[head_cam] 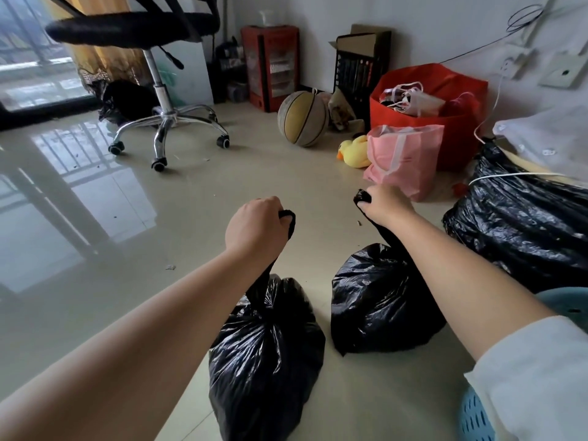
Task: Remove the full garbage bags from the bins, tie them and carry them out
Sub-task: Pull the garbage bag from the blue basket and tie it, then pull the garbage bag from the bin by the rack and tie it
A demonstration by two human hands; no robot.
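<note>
Two tied black garbage bags hang in front of me over the beige tiled floor. My left hand (256, 229) is shut on the twisted neck of the nearer bag (264, 361). My right hand (386, 203) is shut on the neck of the other bag (378, 300), just to the right. A tuft of black plastic sticks out of each fist. Whether the bags' bottoms touch the floor I cannot tell.
A larger black bag (525, 221) lies at the right, with a blue perforated bin (475, 415) at the bottom right. Ahead stand a pink bag (402, 160), red bag (445, 100), yellow duck (354, 151), basketball (302, 119) and office chair (165, 116).
</note>
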